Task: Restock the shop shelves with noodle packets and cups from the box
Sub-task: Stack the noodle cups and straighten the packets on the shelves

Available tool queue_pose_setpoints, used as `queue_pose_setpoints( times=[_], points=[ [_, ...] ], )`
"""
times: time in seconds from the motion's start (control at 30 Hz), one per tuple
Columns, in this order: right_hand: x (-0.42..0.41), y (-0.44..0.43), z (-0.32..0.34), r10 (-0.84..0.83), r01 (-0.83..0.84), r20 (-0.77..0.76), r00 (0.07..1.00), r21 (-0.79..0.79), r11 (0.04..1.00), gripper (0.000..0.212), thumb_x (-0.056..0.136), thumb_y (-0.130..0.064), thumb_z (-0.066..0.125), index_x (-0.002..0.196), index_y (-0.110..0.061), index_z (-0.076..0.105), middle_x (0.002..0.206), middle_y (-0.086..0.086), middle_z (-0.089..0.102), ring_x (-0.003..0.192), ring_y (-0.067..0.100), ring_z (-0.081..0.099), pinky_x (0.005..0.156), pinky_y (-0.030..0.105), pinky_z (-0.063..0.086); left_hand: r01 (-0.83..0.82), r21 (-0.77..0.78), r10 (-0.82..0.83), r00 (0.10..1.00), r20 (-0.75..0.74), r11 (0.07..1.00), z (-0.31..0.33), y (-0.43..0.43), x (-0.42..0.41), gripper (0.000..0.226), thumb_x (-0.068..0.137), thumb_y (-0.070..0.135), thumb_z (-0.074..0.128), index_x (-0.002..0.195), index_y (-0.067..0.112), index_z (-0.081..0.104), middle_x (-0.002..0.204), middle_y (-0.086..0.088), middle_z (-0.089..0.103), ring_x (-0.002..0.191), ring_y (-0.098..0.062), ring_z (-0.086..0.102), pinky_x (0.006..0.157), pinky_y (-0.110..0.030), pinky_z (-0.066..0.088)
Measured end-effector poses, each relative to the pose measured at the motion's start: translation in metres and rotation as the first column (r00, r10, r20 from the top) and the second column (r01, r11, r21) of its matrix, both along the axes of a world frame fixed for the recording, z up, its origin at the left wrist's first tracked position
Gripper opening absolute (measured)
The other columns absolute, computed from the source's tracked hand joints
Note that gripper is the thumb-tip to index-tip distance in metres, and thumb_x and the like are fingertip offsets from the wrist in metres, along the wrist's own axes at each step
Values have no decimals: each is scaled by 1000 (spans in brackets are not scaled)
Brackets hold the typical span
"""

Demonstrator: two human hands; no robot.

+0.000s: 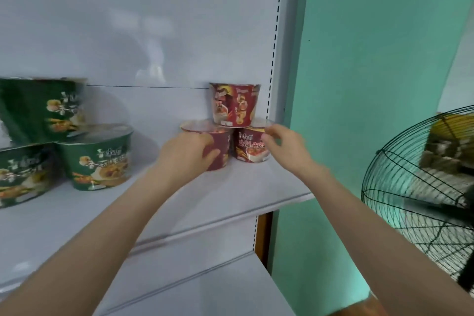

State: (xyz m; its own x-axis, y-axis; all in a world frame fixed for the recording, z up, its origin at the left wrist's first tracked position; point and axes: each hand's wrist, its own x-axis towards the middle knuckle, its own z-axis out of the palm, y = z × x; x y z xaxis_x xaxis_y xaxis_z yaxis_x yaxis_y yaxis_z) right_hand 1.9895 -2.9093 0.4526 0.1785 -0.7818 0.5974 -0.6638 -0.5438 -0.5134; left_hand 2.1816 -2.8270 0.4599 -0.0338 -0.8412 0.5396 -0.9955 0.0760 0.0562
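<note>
On the white metal shelf (230, 192), a top red paper noodle cup (234, 105) sits on two others (a small pyramid). The left hand (189, 151) grips the lower left red cup (221, 147); the right hand (284, 146) pinches the rim of the lower right red cup (250, 150). Green paper noodle cups (98, 159) stand well to the left.

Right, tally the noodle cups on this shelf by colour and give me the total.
Red cups: 3
Green cups: 3
Total: 6
</note>
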Motion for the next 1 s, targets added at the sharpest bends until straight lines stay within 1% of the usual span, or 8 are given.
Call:
queue_pose_setpoints(
  times=[0.1, 0.2, 0.5, 0.63, 0.7, 0.8, 0.93, 1.0],
  points=[
    [6, -34, 10, 27, -27, 84, 996, 1, 1000, 50, 90, -32, 56, 133, -8, 44, 136, 9, 50, 121, 23, 50, 98, 33, 40, -17, -66, 19, 1000, 22, 998, 10, -32, 0, 36, 92, 35, 51, 124, 18, 54, 114, -8, 60, 109, -29, 53, 80, -35, 44],
    [9, -64, 23, 88, -92, 192, 978, 11, 996, 71, 83, -40, 63, 141, -16, 31, 147, 5, 36, 131, 22, 39, 106, 41, 37, -49, -75, 55, 996, 69, 996, 15, -59, -2, 47, 88, 45, 53, 128, 19, 52, 113, -9, 58, 108, -27, 52, 79, -34, 43],
    [22, -128, 52, 299, -301, 142, 944, -6, 954, 93, 71, -49, 71, 145, -27, 19, 153, 3, 19, 140, 21, 22, 112, 43, 23, -231, -35, 233, 949, 214, 972, 4, -114, -13, 72, 82, 62, 50, 138, 18, 38, 118, -7, 56, 112, -25, 50, 85, -35, 44],
    [22, -138, 54, 426, -431, 183, 886, -15, 902, 91, 69, -43, 75, 142, -24, 26, 147, 1, 31, 128, 14, 36, 104, 33, 34, -294, -13, 288, 928, 237, 956, 2, -121, -17, 63, 85, 56, 50, 134, 16, 44, 118, -7, 55, 112, -25, 49, 83, -35, 45],
    [21, -139, 55, 464, -469, 217, 859, -33, 883, 83, 68, -38, 78, 136, -20, 34, 130, -3, 46, 112, 8, 44, 92, 23, 39, -309, -7, 303, 928, 216, 951, 1, -120, -19, 55, 87, 51, 51, 129, 15, 49, 118, -7, 55, 112, -27, 49, 83, -37, 46],
    [19, -140, 59, 493, -491, 238, 837, -70, 868, 75, 66, -35, 80, 128, -18, 42, 113, -11, 49, 103, 5, 47, 76, 7, 35, -262, -28, 264, 957, 120, 965, -2, -114, -18, 42, 88, 40, 55, 122, 15, 57, 120, -8, 57, 112, -29, 51, 83, -33, 43],
    [18, -140, 64, 527, -522, 269, 806, -95, 847, 73, 66, -34, 80, 126, -19, 42, 110, -13, 48, 101, 3, 47, 73, 7, 36, -58, -26, 56, 997, -61, 998, -3, -96, -6, 33, 76, 20, 65, 101, -1, 68, 113, -16, 67, 98, -32, 64, 75, -26, 40],
    [17, -139, 68, 538, -532, 277, 796, -103, 840, 72, 67, -33, 80, 126, -18, 42, 108, -13, 48, 100, 4, 48, 75, 8, 39, -68, 18, 70, 992, -104, 998, -3, -87, 1, 39, 77, 22, 57, 108, 2, 66, 115, -14, 65, 98, -29, 63, 75, -25, 39]
  ],
)
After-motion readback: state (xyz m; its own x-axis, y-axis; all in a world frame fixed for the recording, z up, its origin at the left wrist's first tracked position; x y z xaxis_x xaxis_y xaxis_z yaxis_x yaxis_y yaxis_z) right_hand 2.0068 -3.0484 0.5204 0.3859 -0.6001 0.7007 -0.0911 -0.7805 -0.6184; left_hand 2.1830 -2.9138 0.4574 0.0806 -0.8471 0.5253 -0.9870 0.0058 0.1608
